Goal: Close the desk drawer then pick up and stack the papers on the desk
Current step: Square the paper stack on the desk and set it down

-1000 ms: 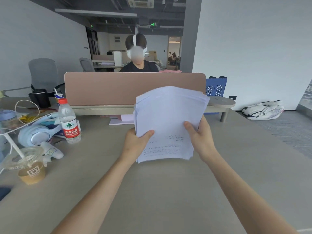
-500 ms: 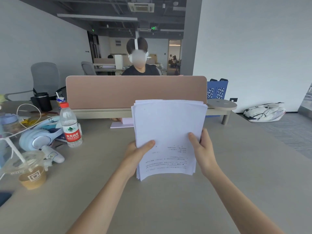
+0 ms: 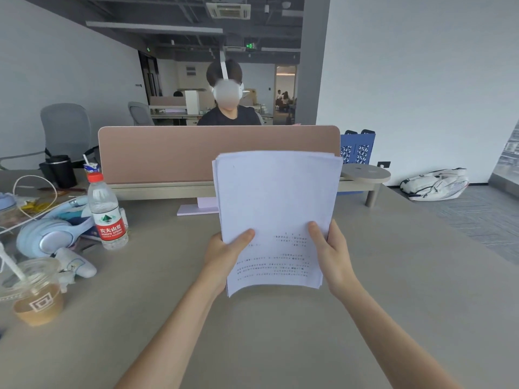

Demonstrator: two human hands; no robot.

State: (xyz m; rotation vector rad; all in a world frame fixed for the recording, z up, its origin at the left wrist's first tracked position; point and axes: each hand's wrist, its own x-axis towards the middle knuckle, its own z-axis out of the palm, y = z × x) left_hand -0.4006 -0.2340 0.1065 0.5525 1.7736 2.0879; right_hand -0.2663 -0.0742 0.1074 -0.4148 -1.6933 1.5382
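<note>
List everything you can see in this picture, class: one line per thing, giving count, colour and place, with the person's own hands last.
papers: one stack, white, held upright over the desk
desk: one, grey-beige, foreground
divider panel: one, pinkish-brown, back of desk
water bottle: one, clear with red cap, left
iced drink cup: one, clear, brown drink, near left
headphones: one pair, pale blue, left
office chair: one, grey, far left
bag: one, white, floor right
left hand: grips stack's left edge
right hand: grips stack's right edge
</note>
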